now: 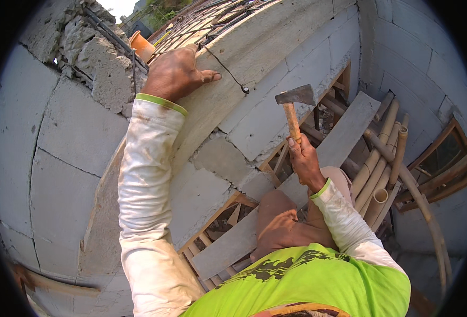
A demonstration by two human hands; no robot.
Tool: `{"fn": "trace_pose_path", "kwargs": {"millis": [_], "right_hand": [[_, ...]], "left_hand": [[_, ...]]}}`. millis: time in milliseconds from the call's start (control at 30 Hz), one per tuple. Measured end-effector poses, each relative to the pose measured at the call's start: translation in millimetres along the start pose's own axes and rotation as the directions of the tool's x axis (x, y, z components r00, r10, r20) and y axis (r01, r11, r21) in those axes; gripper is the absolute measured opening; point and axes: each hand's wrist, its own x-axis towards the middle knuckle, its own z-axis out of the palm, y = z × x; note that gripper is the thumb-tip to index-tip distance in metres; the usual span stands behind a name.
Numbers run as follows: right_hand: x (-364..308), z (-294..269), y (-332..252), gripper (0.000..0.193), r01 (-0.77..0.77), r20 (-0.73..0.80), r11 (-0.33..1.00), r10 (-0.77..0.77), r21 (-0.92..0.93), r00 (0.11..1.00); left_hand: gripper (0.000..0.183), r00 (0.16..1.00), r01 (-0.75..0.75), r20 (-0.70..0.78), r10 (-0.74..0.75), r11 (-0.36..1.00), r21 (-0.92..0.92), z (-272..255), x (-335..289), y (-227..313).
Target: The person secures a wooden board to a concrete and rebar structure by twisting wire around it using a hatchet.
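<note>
My right fingers (296, 149) grasp a wooden-handled, grey steel hatchet (292, 116); left fingers (210, 77) curl over the grey concrete beam (260, 42), grip unclear. Slipping there could unbalance me.

No legible text, labels, numbers or signs in view. Only candidate: dark print (281, 267) across the lime-green shirt (368, 280). Broken, irregular shapes; can't tell if it's lettering or just a graphic.
</note>
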Motion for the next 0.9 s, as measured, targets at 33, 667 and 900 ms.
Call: {"fn": "trace_pose_path", "kwargs": {"millis": [33, 667, 900], "right_hand": [[-1, -4, 9, 0.035, -0.017, 0.011, 1.0, 0.017, 0.018, 1.0], [27, -23, -27, 0.027, 0.226, 0.051, 0.937, -0.248, 0.265, 0.967], [115, -36, -125, 0.025, 0.37, 0.061, 0.875, -0.407, 0.312, 0.912]], "left_hand": [[0.069, 0.993, -0.006, -0.12, 0.012, 0.999, 0.049, 2, -4, 10], [0.066, 0.98, 0.097, -0.168, -0.108, 0.992, -0.075, 10, 0, 11], [0.074, 0.976, 0.192, -0.036, -0.213, 0.93, -0.313, -1, 0, 12]]}}
